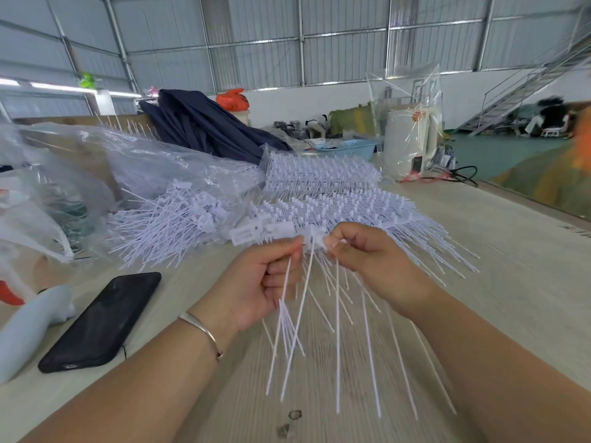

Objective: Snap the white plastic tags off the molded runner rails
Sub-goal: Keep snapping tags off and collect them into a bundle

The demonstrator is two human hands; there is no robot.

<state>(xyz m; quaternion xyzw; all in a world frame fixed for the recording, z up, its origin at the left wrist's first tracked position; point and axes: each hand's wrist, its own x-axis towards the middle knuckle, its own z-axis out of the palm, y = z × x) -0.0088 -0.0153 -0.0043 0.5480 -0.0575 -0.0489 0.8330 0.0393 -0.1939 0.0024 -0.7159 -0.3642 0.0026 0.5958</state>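
Rail held above table, tails hanging free; left hand gripped rail and loose tags; right hand pinched next tag head, likely for snapping; stock lay behind.

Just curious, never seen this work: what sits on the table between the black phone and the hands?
In the head view, only bare table lies between the phone and the left hand.

Both forearms were bare, with no sleeves in view. The left wrist wore a thin silver bangle, a plain open band. The right wrist carried nothing, and the fingernails were short and unpainted.
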